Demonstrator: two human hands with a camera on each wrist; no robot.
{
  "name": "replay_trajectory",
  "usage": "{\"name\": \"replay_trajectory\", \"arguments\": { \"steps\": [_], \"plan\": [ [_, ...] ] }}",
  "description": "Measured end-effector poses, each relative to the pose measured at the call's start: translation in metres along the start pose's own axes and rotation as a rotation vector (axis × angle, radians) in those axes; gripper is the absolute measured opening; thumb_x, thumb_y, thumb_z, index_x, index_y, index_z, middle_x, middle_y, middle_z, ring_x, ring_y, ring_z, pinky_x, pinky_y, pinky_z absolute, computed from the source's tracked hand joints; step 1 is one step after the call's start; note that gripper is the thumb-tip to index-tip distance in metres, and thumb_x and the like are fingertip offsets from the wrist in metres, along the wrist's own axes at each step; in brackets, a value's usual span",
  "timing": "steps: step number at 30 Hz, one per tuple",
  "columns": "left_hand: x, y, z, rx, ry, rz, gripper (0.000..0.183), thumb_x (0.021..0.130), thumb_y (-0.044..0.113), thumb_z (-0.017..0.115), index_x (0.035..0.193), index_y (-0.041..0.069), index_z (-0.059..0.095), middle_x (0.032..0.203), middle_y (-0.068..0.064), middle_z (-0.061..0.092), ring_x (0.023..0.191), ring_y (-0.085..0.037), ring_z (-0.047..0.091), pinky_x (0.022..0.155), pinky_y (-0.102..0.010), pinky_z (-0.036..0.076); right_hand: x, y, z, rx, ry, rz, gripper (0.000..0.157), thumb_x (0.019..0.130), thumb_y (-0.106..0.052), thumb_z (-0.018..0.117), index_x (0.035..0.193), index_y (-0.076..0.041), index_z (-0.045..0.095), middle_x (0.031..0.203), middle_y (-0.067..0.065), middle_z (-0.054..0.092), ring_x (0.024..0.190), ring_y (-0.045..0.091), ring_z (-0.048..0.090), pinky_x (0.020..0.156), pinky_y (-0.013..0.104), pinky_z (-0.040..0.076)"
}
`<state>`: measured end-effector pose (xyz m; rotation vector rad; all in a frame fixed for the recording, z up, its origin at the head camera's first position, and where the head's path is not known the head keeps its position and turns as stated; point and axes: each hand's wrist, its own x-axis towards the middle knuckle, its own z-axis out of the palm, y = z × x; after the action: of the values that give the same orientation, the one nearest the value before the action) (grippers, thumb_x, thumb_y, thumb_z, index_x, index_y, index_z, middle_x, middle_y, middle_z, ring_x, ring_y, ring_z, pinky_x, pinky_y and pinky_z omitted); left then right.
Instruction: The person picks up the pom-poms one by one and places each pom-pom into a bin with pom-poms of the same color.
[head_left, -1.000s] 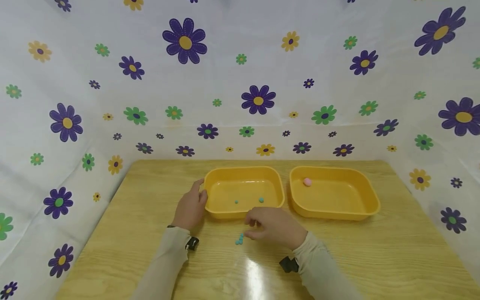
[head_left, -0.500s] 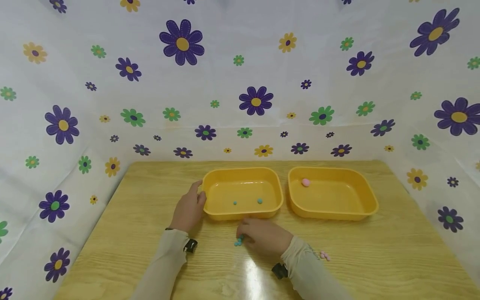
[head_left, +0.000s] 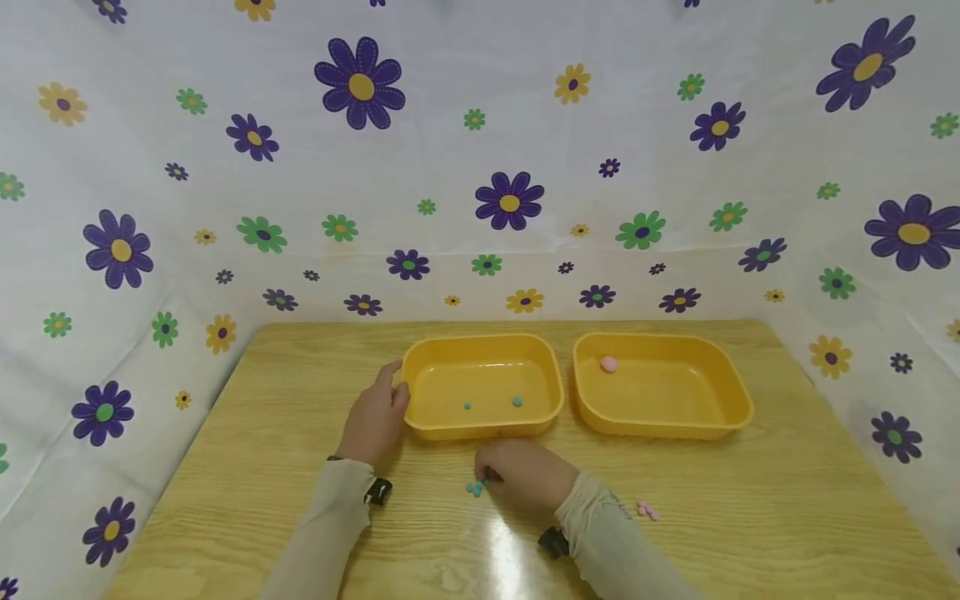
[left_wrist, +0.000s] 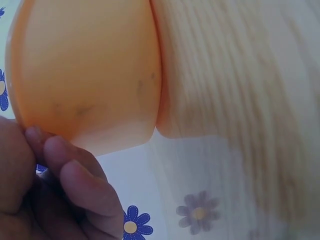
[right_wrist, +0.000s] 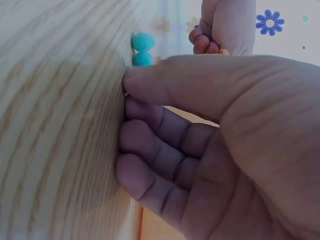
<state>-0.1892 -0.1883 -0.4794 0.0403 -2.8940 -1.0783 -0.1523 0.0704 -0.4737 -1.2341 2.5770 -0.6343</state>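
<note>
My left hand grips the left end of a yellow tray, fingers curled at its end wall; the left wrist view shows the curled fingers against the tray. Two teal pom-poms, one small and one larger, lie inside it. In front of that tray my right hand reaches down to the table beside several teal pom-poms. Its thumb and index finger meet at the wood, pinching a teal pom-pom that they mostly hide. Two more teal pom-poms sit just beyond the thumb.
A second yellow tray stands to the right, with a pink pom-pom in its far left corner. Several small pink pom-poms lie on the wooden table right of my right sleeve. A flowered cloth rises behind and at both sides.
My right hand has come down and left from the tray's front rim to the teal pom-poms, uncovering the pink ones on the table. My left hand stays at the tray.
</note>
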Motion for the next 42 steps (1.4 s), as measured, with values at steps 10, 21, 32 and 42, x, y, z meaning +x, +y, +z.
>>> {"name": "replay_trajectory", "arguments": {
  "steps": [10, 21, 32, 42],
  "plan": [
    [0.000, 0.000, 0.000, 0.000, -0.011, -0.005, 0.050, 0.111, 0.026, 0.039, 0.157, 0.007, 0.037, 0.122, -0.020, 0.071, 0.085, -0.022, 0.064, 0.081, -0.042, 0.054, 0.000, 0.001, 0.001, 0.015, -0.033, 0.010, 0.014, 0.097, -0.015, 0.073, 0.086, -0.016, 0.064, 0.073, -0.012, 0.048, 0.067, 0.001, 0.042, 0.064, 0.019, 0.041],
    [0.000, -0.002, 0.000, 0.000, -0.015, 0.011, 0.049, 0.112, 0.024, 0.040, 0.157, 0.006, 0.037, 0.090, -0.011, 0.071, 0.059, -0.016, 0.051, 0.059, -0.031, 0.043, 0.000, 0.001, 0.004, 0.010, 0.011, 0.044, 0.016, 0.097, -0.018, 0.072, 0.083, -0.020, 0.064, 0.073, -0.015, 0.054, 0.066, 0.000, 0.047, 0.064, 0.020, 0.044],
    [0.000, 0.000, 0.001, -0.010, -0.014, -0.006, 0.049, 0.111, 0.026, 0.040, 0.157, 0.007, 0.038, 0.092, -0.011, 0.071, 0.064, -0.017, 0.054, 0.063, -0.033, 0.046, 0.000, 0.000, -0.007, -0.025, 0.071, 0.048, 0.013, 0.100, -0.014, 0.066, 0.089, -0.019, 0.068, 0.077, -0.014, 0.058, 0.069, 0.001, 0.050, 0.066, 0.021, 0.046],
    [0.000, 0.001, 0.000, -0.005, -0.012, 0.001, 0.049, 0.111, 0.025, 0.040, 0.157, 0.006, 0.038, 0.104, -0.016, 0.074, 0.065, -0.017, 0.057, 0.066, -0.033, 0.048, -0.003, -0.005, -0.022, -0.075, 0.291, 0.002, 0.009, 0.096, -0.014, 0.071, 0.089, -0.019, 0.067, 0.079, -0.012, 0.059, 0.069, 0.000, 0.050, 0.063, 0.019, 0.046]
  ]
}}
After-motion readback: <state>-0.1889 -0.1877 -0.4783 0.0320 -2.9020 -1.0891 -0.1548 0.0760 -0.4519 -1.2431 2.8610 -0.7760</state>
